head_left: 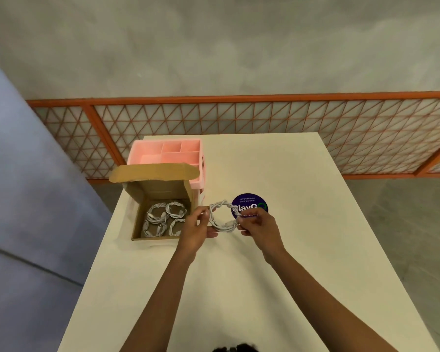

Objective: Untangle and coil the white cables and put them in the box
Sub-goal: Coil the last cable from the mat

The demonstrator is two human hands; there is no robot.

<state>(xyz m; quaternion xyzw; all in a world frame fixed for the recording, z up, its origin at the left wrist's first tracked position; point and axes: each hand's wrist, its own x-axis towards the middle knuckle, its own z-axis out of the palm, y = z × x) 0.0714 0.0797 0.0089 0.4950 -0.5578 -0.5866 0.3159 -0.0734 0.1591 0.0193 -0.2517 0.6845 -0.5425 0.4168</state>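
A white cable point(220, 207) wound into a round coil is held just above the table, between my two hands. My left hand point(197, 228) pinches the coil's left side and my right hand point(258, 229) pinches its right side. To the left stands an open cardboard box point(137, 224) with its lid flap up. Several coiled white cables point(163, 217) lie on the box's floor.
A pink compartment organizer point(167, 151) stands behind the box at the far left of the white table point(277, 275). A round dark blue sticker point(249, 203) lies on the table behind the held coil. An orange lattice railing point(290, 128) runs beyond the table.
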